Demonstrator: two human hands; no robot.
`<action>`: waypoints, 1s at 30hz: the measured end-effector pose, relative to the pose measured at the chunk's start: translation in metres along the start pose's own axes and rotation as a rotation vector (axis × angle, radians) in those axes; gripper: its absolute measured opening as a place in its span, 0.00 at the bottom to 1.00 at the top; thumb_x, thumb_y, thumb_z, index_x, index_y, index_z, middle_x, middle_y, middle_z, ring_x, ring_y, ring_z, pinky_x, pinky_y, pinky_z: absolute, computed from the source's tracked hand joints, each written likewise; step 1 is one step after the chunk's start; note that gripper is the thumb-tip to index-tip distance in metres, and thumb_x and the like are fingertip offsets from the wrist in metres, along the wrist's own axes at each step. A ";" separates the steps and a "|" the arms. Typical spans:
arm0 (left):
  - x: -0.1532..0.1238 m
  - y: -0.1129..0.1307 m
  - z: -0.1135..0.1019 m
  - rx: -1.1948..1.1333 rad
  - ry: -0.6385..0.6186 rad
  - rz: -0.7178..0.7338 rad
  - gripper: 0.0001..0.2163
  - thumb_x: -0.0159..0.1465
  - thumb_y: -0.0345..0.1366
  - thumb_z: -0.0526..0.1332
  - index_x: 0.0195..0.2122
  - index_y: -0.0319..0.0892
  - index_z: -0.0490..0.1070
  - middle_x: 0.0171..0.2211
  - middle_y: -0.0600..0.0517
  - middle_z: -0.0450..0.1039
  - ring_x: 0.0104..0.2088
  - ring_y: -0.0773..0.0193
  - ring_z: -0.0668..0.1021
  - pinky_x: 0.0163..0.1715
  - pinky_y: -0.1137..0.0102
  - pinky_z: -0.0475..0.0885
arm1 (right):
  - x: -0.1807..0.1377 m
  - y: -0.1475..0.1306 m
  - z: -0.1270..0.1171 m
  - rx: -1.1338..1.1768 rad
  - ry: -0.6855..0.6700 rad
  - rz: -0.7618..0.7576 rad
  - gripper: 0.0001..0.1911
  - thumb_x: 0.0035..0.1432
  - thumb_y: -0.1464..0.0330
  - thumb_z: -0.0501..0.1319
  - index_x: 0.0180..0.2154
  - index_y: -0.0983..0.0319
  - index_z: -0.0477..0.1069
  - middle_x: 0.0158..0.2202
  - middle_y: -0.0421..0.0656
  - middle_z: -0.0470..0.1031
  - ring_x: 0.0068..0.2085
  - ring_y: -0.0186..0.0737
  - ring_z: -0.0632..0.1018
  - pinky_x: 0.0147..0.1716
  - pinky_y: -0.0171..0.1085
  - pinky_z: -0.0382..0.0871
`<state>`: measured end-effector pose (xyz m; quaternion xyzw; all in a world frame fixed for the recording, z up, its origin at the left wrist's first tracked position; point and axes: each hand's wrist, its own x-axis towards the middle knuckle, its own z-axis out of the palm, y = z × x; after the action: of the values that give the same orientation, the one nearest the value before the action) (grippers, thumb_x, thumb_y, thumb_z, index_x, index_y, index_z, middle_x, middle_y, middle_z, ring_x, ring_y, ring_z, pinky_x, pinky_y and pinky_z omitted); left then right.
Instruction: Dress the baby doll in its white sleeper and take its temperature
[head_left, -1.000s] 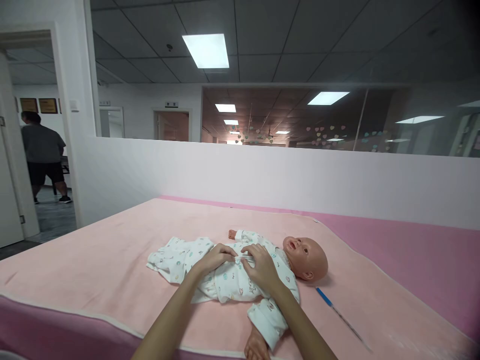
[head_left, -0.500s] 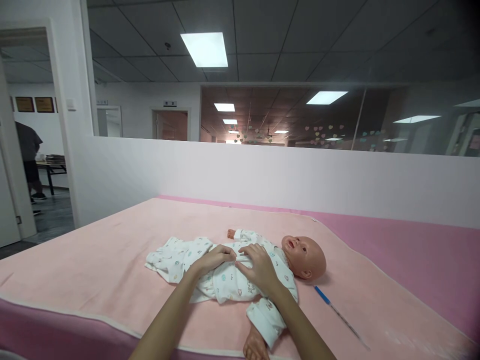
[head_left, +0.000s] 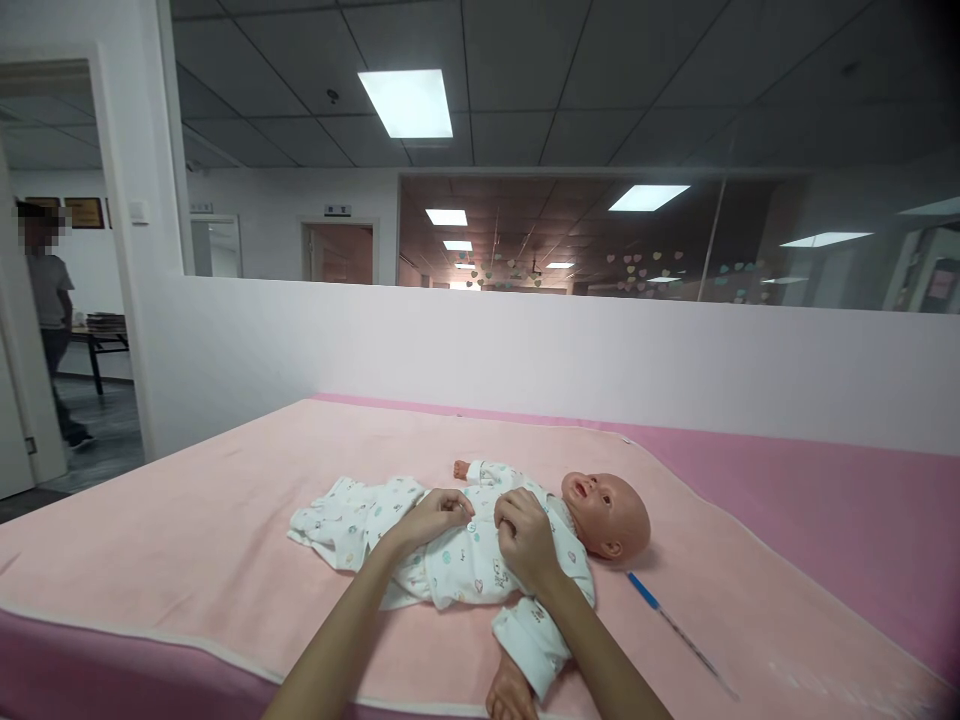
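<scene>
A baby doll (head_left: 611,515) lies on its back with its head to the right, dressed in a white printed shirt (head_left: 469,570) and matching trousers (head_left: 360,515). My left hand (head_left: 435,518) rests on the shirt front, its fingers curled and pinching the cloth beside a small round fastener (head_left: 472,526). Higher on the doll's chest is my right hand (head_left: 523,538), fingers bent inward and closed; what lies in them is hidden. A gap of shirt shows between the two hands.
A thin stick with a blue handle (head_left: 643,590) lies right of the doll on the peach mat (head_left: 187,520). A low white wall with glass above stands behind. Through the doorway at left, a person (head_left: 54,310) is beside a table (head_left: 97,340).
My right hand has drawn a little to the right, away from the left hand, and its fingers have curled in. The left hand stays almost in place. The person in the doorway differs in stance and clothing.
</scene>
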<state>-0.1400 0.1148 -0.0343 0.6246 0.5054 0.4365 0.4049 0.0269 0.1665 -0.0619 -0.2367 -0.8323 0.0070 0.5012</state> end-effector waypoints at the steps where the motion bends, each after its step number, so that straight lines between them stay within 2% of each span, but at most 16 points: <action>1: 0.000 0.000 0.000 0.002 0.000 -0.001 0.07 0.50 0.36 0.59 0.29 0.38 0.69 0.24 0.56 0.63 0.27 0.71 0.63 0.29 0.74 0.57 | 0.000 0.000 0.000 0.000 0.001 0.002 0.12 0.41 0.82 0.46 0.18 0.61 0.58 0.22 0.40 0.62 0.29 0.36 0.63 0.30 0.36 0.56; 16: 0.001 -0.004 -0.001 0.011 0.002 0.045 0.08 0.51 0.38 0.59 0.28 0.39 0.70 0.23 0.56 0.62 0.26 0.71 0.62 0.28 0.74 0.56 | -0.002 0.002 0.001 -0.031 0.036 -0.048 0.10 0.35 0.83 0.47 0.18 0.62 0.55 0.20 0.38 0.59 0.27 0.34 0.61 0.29 0.34 0.54; 20: 0.000 0.000 0.000 -0.005 -0.002 0.040 0.07 0.51 0.37 0.58 0.28 0.39 0.70 0.23 0.56 0.63 0.26 0.71 0.62 0.28 0.74 0.56 | 0.001 0.001 -0.005 -0.040 0.097 -0.022 0.09 0.35 0.81 0.46 0.18 0.62 0.54 0.19 0.38 0.59 0.26 0.34 0.61 0.28 0.35 0.53; 25: -0.004 0.006 0.001 0.031 0.027 -0.015 0.08 0.50 0.36 0.58 0.28 0.39 0.70 0.21 0.57 0.60 0.26 0.70 0.62 0.28 0.74 0.56 | -0.002 -0.001 -0.030 -0.029 0.270 0.120 0.09 0.38 0.80 0.45 0.18 0.61 0.55 0.19 0.38 0.59 0.24 0.33 0.62 0.25 0.33 0.54; 30: -0.007 0.011 0.002 0.032 0.028 -0.018 0.07 0.50 0.36 0.58 0.28 0.39 0.71 0.20 0.58 0.56 0.25 0.71 0.61 0.28 0.74 0.55 | -0.028 0.002 -0.071 -0.094 0.342 0.199 0.08 0.41 0.77 0.47 0.19 0.61 0.59 0.19 0.39 0.63 0.24 0.34 0.65 0.25 0.32 0.58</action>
<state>-0.1360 0.1062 -0.0249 0.6201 0.5236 0.4333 0.3918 0.0981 0.1413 -0.0504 -0.3384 -0.7072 -0.0227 0.6204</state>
